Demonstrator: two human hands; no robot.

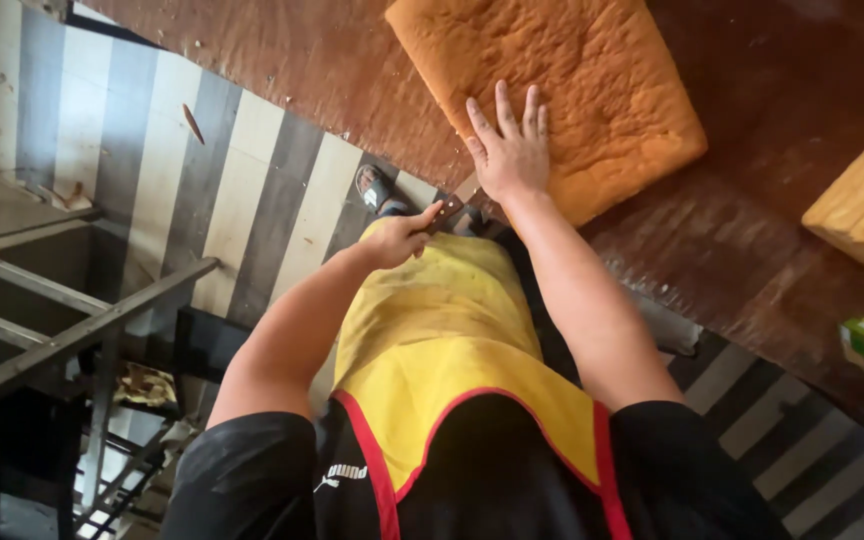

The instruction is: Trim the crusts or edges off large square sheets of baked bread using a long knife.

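The sponge cake slab (562, 90), golden-brown, square and pitted, lies on the dark wooden tabletop (772, 200). The right hand (510, 150) presses flat on its near edge, fingers spread; the left hand's (402, 238) grip closes round a knife handle (446, 212).

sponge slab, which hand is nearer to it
Right. The right hand lies flat on the sponge slab near its edge. The left hand is off the slab, beside the table edge, gripping a knife handle.
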